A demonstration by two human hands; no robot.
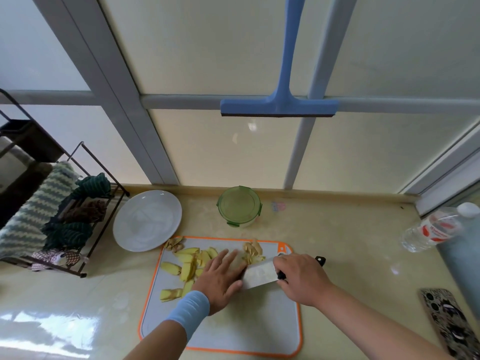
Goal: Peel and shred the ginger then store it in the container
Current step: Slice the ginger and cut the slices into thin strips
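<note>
Peeled yellow ginger slices [188, 267] lie on the board [246, 320]. The left hand [220, 280] lies flat, fingers straight. The right hand [301, 279] has fingers curled tight round the knife [259, 275]

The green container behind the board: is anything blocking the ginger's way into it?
Yes: the green lid sits on the container, closing it. Otherwise only bare counter lies between it and the ginger on the cutting board.

Window [207, 61]: frosted panes, pale grey frame, blue squeegee [279, 106] hanging against it.
Counter [337, 242]: glossy beige, daylight glaring at left.
Rack [82, 274]: black wire, left, holding cloths [28, 211].
</note>
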